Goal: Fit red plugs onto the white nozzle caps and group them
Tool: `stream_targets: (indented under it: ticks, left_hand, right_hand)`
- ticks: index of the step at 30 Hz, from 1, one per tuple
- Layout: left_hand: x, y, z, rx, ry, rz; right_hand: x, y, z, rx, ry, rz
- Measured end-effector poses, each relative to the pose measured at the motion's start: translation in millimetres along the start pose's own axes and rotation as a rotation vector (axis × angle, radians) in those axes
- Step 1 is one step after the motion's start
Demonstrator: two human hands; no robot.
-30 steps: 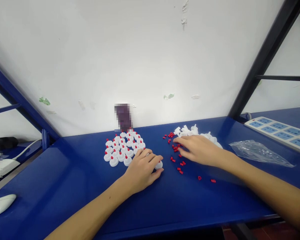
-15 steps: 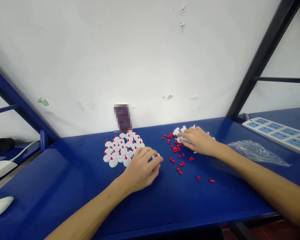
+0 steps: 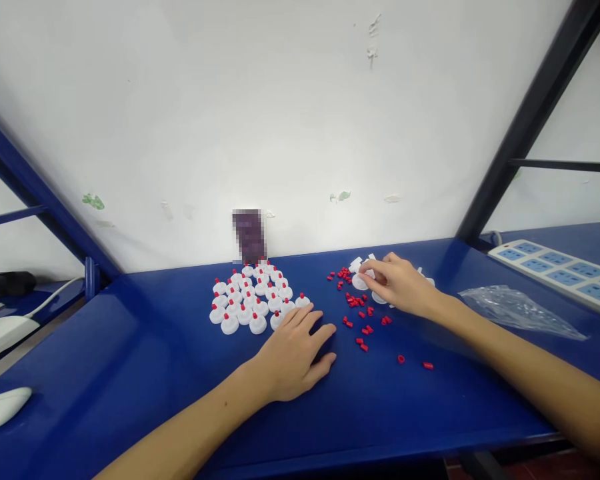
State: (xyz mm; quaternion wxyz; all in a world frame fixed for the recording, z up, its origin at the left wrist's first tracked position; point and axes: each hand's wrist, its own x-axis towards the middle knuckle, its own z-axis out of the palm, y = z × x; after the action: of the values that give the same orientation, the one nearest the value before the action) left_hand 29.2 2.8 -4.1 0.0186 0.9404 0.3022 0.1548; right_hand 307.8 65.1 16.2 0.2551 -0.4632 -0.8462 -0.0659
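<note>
My left hand [image 3: 300,347] lies flat on the blue table with its fingers spread and nothing in them. Just beyond its fingertips stands a group of white round nozzle caps [image 3: 230,325], upright, each with a small red tip. One red-tipped nozzle cap [image 3: 303,302] sits at the right edge of that group. My right hand [image 3: 393,283] pinches a white nozzle cap [image 3: 360,282] between thumb and fingers, over a pile of white caps without red tips, partly hidden by the hand. Loose red tips [image 3: 353,301] are scattered between my two hands.
A clear plastic bag [image 3: 520,310] lies right of my right forearm, near a long power strip [image 3: 555,267]. A pixelated dark object [image 3: 250,235] leans on the wall. A white computer mouse [image 3: 3,408] is at the left edge. Frame posts [image 3: 520,127] rise on both sides.
My left hand has let go of a white cap, now standing with the group, and its fingers have spread. My right hand has closed from reaching over the pile to a pinch.
</note>
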Motion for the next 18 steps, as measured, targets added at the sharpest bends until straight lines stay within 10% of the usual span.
stream_targets:
  ticks: [9, 18]
  left_hand:
    - [-2.3, -0.3, 5.8, 0.024, -0.024, -0.153]
    - [6.2, -1.1, 3.9, -0.067, -0.079, 0.101]
  right_hand:
    - [-3.2, -21.7, -2.9, 0.211, -0.006, 0.072]
    - [-3.1, -24.8, -5.9, 0.251, -0.107, -0.090]
